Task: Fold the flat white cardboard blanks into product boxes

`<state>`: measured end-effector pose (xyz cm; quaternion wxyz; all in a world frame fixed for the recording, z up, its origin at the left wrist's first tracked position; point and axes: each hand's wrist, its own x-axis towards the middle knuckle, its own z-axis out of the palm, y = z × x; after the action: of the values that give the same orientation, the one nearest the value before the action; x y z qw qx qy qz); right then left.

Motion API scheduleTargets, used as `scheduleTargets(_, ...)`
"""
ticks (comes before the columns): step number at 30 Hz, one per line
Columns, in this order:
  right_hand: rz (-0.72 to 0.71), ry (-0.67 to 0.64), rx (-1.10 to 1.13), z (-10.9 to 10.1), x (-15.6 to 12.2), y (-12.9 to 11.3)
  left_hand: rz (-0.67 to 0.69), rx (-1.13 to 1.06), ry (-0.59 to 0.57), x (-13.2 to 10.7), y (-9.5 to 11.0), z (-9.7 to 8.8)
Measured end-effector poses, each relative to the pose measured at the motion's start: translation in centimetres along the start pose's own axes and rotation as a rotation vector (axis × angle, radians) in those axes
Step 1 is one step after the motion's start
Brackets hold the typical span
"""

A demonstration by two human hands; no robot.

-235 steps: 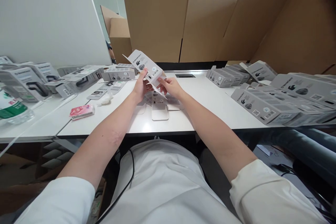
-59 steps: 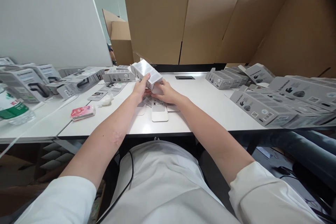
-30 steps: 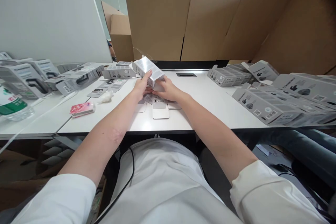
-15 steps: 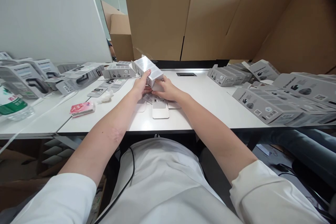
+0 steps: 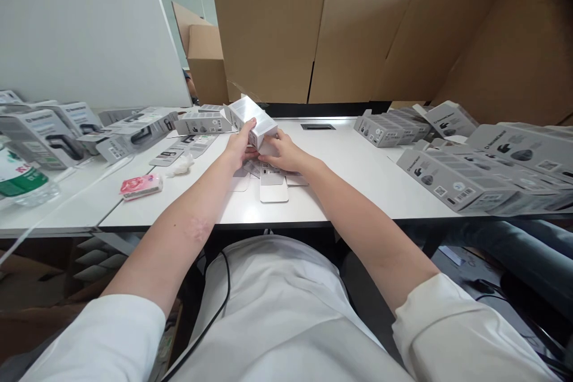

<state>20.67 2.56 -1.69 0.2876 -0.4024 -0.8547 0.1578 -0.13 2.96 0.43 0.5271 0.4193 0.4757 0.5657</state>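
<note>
A grey-and-white printed carton (image 5: 251,114) is tilted above the white table, held between both my hands. My left hand (image 5: 239,146) grips its left side, thumb on the upper face and fingers underneath. The fingers of my right hand (image 5: 286,152) are closed at the carton's near right end; part of that end is hidden behind them. Below my hands lie flat carton pieces (image 5: 274,192) with white flaps toward me. Their far parts are covered by my hands and the carton.
Folded cartons (image 5: 452,179) are piled at the right; more cartons (image 5: 134,131) stand at the left. A pink tissue pack (image 5: 141,185), a crumpled white tissue (image 5: 180,165) and a water bottle (image 5: 20,176) lie left of my arm. Large brown cardboard (image 5: 268,24) rises behind the table (image 5: 358,191).
Almost nothing differs. Both hands keep the carton in the same tilted position, with only a very slight shift of the right fingers.
</note>
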Motion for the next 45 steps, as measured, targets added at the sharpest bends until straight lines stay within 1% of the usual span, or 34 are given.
scheduleTargets(5, 0.007, 0.003, 0.011, -0.1, -0.1, -0.4, -0.006, -0.001, 0.008, -0.1, 0.1, 0.0)
scheduleTargets(15, -0.011, -0.001, -0.005, 0.1, 0.1, 0.1, -0.011, -0.002, 0.002, 0.0, 0.2, -0.2)
scheduleTargets(21, 0.008, -0.016, 0.004, -0.1, 0.0, -0.4, -0.012, 0.011, -0.029, -0.1, 0.2, -0.4)
scheduleTargets(25, 0.017, 0.001, 0.021, -0.3, -0.1, -0.5, -0.031, 0.017, -0.042, -0.2, 0.2, -0.2)
scheduleTargets(31, 0.015, 0.014, -0.007, -0.3, -0.3, -0.7, 0.006, 0.025, -0.064, -0.5, -0.2, 0.2)
scheduleTargets(40, 0.025, 0.030, 0.018, -0.4, -0.6, -0.6, 0.014, 0.036, -0.143, -1.1, -0.2, 0.5)
scheduleTargets(45, 0.068, 0.032, 0.034, -0.5, -0.6, -0.6, 0.020, 0.036, -0.153, -1.5, -0.1, 0.6)
